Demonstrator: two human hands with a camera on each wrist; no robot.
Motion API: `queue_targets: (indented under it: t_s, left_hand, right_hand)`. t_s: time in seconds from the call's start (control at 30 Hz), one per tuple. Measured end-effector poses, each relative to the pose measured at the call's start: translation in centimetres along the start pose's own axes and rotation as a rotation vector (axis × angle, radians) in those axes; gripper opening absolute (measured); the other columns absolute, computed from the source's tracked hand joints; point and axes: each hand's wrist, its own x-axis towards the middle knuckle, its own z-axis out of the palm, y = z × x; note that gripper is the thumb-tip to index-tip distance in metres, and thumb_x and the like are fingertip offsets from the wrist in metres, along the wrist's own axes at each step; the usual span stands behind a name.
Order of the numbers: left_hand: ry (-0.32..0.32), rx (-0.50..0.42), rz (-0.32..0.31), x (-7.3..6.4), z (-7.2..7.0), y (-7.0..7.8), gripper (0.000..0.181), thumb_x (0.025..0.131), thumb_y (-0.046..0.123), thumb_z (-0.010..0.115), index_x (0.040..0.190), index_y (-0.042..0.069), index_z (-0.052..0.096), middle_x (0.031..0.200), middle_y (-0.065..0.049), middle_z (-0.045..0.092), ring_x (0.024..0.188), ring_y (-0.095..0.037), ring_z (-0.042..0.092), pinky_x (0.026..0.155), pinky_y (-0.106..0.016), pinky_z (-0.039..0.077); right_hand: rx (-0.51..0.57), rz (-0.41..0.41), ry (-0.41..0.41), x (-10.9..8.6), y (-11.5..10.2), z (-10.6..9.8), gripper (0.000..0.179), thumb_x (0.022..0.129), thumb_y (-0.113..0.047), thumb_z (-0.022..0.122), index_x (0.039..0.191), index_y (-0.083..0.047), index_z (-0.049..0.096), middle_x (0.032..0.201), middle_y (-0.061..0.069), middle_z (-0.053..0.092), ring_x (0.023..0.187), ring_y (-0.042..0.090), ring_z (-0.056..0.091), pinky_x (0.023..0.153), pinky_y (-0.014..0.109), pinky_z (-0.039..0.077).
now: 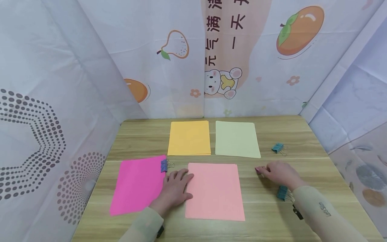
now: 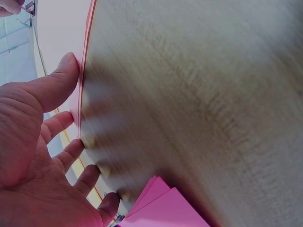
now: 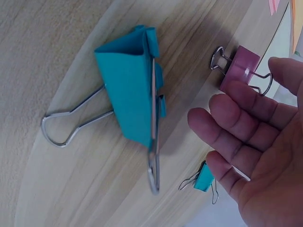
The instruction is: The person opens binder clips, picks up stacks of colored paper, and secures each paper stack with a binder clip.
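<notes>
My left hand [image 1: 176, 188] lies with fingers spread at the left edge of a light pink paper stack [image 1: 215, 193]. In the left wrist view its thumb and fingertips [image 2: 71, 64] touch the side of that stack. To the right, my right hand [image 1: 279, 173] pinches a purple binder clip [image 3: 240, 67] by one wire handle, between thumb and index finger. A teal binder clip [image 3: 128, 85] stands on the table close to the right wrist. Another teal binder clip [image 1: 277, 148] lies farther back.
At the left is a magenta paper stack [image 1: 137, 188] with a blue binder clip [image 1: 164, 165] on its upper right corner. Yellow paper [image 1: 189, 137] and pale green paper [image 1: 237, 138] lie along the back of the wooden table [image 1: 142, 137], before a printed curtain [image 1: 178, 77].
</notes>
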Motion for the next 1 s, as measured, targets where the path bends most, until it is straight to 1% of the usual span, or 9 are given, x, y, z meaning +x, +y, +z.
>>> queue_targets:
  t_s: [0.3,0.43,0.6,0.8,1.0]
  left_hand:
    - [0.005,-0.004,0.005,-0.05,-0.03,-0.03,0.071,0.088,0.043,0.078,0.150,0.022,0.051,0.158,-0.006,0.038,0.138,-0.041,0.035,0.104,-0.063,0.031]
    - [0.005,-0.005,0.004,-0.06,-0.03,-0.04,0.071,0.088,0.042,0.078,0.150,0.022,0.051,0.158,-0.006,0.038,0.138,-0.041,0.034,0.104,-0.064,0.031]
    - [0.007,-0.011,0.003,-0.05,0.02,-0.09,0.071,0.088,0.041,0.078,0.150,0.022,0.051,0.158,-0.006,0.037,0.138,-0.041,0.034,0.105,-0.064,0.030]
    - [0.008,-0.012,-0.005,-0.07,0.09,-0.11,0.071,0.087,0.041,0.078,0.150,0.023,0.050,0.158,-0.005,0.037,0.139,-0.040,0.034,0.106,-0.064,0.030]
    - [0.006,-0.011,-0.007,0.07,0.29,-0.22,0.072,0.088,0.042,0.078,0.151,0.024,0.050,0.159,-0.005,0.036,0.139,-0.040,0.033,0.107,-0.064,0.029]
  right_hand:
    - [-0.008,-0.016,0.001,-0.27,-0.01,-0.09,0.054,0.102,-0.050,0.055,0.059,-0.017,0.050,0.057,-0.005,0.043,0.053,0.014,0.041,0.054,0.032,0.034]
    - [-0.020,0.000,-0.027,-0.33,-0.16,-0.21,0.055,0.102,-0.052,0.053,0.059,-0.018,0.050,0.058,-0.004,0.042,0.054,0.015,0.042,0.056,0.033,0.036]
    - [-0.047,-0.011,-0.043,-0.27,0.04,-0.21,0.053,0.103,-0.048,0.052,0.061,-0.017,0.050,0.060,-0.002,0.045,0.056,0.017,0.044,0.060,0.036,0.039]
    - [-0.034,-0.021,-0.042,-0.30,0.20,-0.02,0.050,0.103,-0.043,0.055,0.060,-0.017,0.049,0.057,-0.005,0.042,0.054,0.014,0.041,0.058,0.031,0.034]
    - [-0.037,-0.049,-0.023,-0.39,0.22,-0.18,0.046,0.102,-0.039,0.057,0.063,-0.017,0.049,0.060,-0.004,0.042,0.056,0.014,0.041,0.058,0.033,0.034]
